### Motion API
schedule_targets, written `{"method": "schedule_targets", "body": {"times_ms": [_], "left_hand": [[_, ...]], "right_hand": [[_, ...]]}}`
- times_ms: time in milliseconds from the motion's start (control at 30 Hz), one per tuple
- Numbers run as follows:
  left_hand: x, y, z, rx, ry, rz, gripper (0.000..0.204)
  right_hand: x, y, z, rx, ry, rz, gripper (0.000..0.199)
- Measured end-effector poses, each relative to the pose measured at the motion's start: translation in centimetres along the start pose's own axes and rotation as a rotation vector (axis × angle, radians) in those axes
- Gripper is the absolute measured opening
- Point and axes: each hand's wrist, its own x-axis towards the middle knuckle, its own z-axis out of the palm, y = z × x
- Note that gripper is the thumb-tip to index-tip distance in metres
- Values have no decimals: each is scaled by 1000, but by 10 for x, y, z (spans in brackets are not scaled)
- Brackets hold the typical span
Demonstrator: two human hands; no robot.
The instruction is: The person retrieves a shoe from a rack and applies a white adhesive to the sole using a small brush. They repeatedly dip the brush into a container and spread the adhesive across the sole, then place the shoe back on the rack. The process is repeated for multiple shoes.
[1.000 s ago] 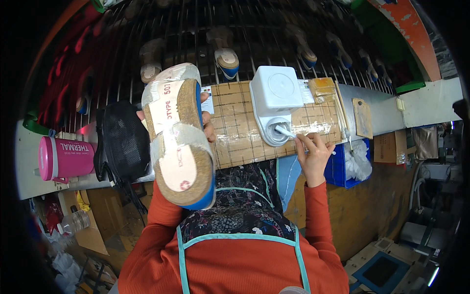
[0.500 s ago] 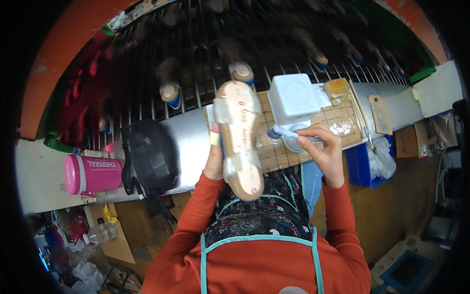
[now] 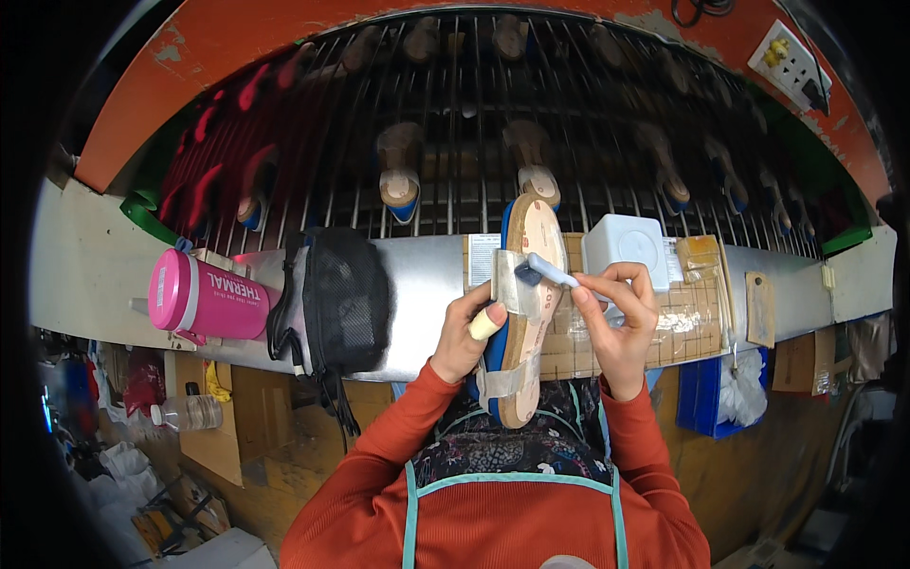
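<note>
My left hand [image 3: 463, 334], its thumb in a pale yellow finger cover [image 3: 487, 321], grips a sandal [image 3: 548, 237] by its side. The pale, stamped underside faces up, with light bands wrapped over it and a blue last showing along the left edge. Between the thumb and fingers of my right hand [image 3: 621, 327] is a brush [image 3: 552, 269] with a light grey handle. Its dark bristles meet the upper band near the sole's edge. A pale grey square-topped container [image 3: 626, 245] stands just beyond my right hand, on a brown gridded mat [image 3: 692, 327].
Beyond the bench, more sandals on blue lasts [image 3: 400, 190] lie on a rack of metal rollers [image 3: 445, 213]. Left on the bench are a black mesh bag [image 3: 351, 303] and a pink thermal bottle [image 3: 223, 299]. A blue bin [image 3: 697, 403] holding plastic sits at the right.
The sandal has turned in my left hand, showing its blue side. The brush has come from above the container's near side to the sandal's upper band. The head view has shifted.
</note>
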Motion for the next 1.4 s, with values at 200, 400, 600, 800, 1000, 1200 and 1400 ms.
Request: {"method": "schedule_targets", "body": {"times_ms": [200, 400, 600, 800, 1000, 1200, 1400], "left_hand": [[3, 6, -9, 12, -27, 23, 67], [10, 5, -13, 4, -42, 41, 63], [21, 8, -14, -42, -37, -23, 61], [28, 15, 3, -276, -62, -157, 78], [34, 24, 13, -363, 30, -153, 74], [32, 25, 18, -236, 70, -69, 68], [29, 26, 10, -101, 55, -13, 68]], "right_hand": [[18, 1, 8, -74, 45, -88, 16], [26, 5, -2, -159, -85, -213, 18], [24, 6, -12, -195, -152, -269, 19], [17, 11, -10, 32, -51, -63, 17], [-9, -1, -8, -15, -74, -25, 16], [-3, -4, -1, -55, 38, -26, 17], [9, -3, 5, -217, 161, -245, 20]]}}
